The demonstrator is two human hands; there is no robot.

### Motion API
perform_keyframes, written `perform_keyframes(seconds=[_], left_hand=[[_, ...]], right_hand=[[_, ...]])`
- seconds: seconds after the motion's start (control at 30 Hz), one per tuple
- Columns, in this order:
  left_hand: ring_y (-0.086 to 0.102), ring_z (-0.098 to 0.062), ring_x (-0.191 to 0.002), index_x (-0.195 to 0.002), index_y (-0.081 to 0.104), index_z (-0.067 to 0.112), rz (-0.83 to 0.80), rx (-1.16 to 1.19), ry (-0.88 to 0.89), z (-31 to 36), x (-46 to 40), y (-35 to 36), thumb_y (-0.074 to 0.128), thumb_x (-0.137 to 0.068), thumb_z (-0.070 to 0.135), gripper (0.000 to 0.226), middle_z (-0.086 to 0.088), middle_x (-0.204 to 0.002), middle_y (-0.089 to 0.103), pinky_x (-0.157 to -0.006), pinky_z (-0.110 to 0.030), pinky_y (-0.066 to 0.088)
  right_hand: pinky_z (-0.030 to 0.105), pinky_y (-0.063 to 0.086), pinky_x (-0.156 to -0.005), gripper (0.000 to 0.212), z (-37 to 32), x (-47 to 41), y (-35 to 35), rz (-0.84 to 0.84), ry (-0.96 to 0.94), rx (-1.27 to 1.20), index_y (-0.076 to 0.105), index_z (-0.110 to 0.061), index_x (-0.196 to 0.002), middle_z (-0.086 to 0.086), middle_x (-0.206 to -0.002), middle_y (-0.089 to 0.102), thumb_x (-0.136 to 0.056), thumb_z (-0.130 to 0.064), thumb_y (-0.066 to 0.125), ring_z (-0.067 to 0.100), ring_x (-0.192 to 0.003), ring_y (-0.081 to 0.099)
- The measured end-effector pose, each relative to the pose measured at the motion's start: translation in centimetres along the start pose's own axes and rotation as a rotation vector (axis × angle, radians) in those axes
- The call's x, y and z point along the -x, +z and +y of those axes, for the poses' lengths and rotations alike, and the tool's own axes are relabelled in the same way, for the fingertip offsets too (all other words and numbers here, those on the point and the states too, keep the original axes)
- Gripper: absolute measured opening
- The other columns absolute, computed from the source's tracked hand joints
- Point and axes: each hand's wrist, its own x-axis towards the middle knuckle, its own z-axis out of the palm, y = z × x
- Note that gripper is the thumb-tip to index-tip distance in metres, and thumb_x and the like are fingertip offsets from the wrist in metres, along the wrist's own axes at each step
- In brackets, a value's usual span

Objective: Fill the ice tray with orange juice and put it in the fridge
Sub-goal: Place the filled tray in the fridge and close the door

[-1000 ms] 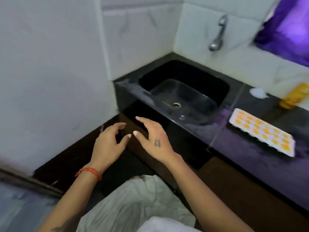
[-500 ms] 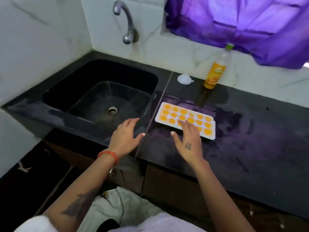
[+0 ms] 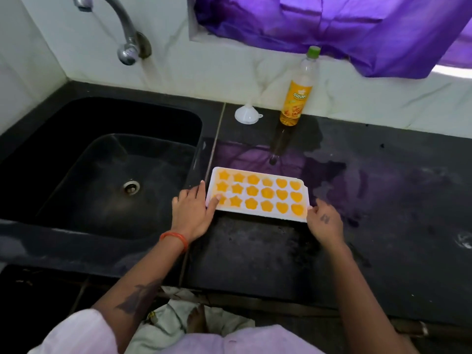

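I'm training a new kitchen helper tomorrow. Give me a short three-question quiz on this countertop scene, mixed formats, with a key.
1. True or false: every pocket of the ice tray holds orange liquid.
2. What stands nearest the juice bottle? A) funnel B) tap C) sink drain
3. Fill in: the left hand and right hand touch the tray's two short ____.

Key: 1 true; 2 A; 3 ends.
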Motion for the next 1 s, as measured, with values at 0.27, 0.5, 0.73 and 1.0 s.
perform_keyframes(seconds=[0.27,0.5,0.73,1.0], left_hand=[[0.064,-0.017,-0.072,-0.118,0.06,0.006,-0.132,0.678,-0.144,-0.8,-3.5,-0.2,0.055,-0.094,0.017,0.027,0.0,-0.083,0.064,-0.063,-0.033,0.059],[0.061,-0.012,-0.063,-0.114,0.059,0.001,-0.154,0.792,-0.184,-1.5,-4.0,0.0,0.057,-0.093,0.013,0.024,0.001,-0.077,0.061,-0.053,-0.023,0.057],[0.06,-0.013,-0.055,-0.112,0.061,0.005,-0.041,0.795,-0.28,-3.3,-1.8,-1.4,0.057,-0.092,0.012,0.021,0.002,-0.075,0.062,-0.049,-0.019,0.053],[0.062,-0.008,-0.049,-0.113,0.063,0.004,0.213,0.851,-0.462,-6.6,4.4,-3.7,0.059,-0.091,0.013,0.024,-0.001,-0.08,0.065,-0.05,-0.022,0.055]], right_hand=[[0.026,0.055,-0.061,0.03,-0.4,-1.0,0.3,-0.033,0.158,-0.374,0.057,-0.007,-0.124,0.005,-0.104,0.061,-0.098,-0.017,0.046,0.019,-0.086,0.061],[0.031,0.055,-0.068,0.034,-0.7,-1.0,0.8,-0.013,0.122,-0.447,0.054,-0.001,-0.127,0.009,-0.106,0.06,-0.097,-0.016,0.05,0.016,-0.079,0.06],[0.037,0.056,-0.077,0.033,-2.4,-0.6,1.5,-0.084,-0.039,-0.424,0.055,-0.004,-0.127,0.001,-0.095,0.06,-0.097,-0.016,0.05,0.009,-0.069,0.06],[0.04,0.057,-0.077,0.028,-7.1,0.4,2.3,-0.246,-0.268,-0.406,0.059,-0.007,-0.122,0.005,-0.099,0.065,-0.096,-0.014,0.051,0.013,-0.066,0.062]])
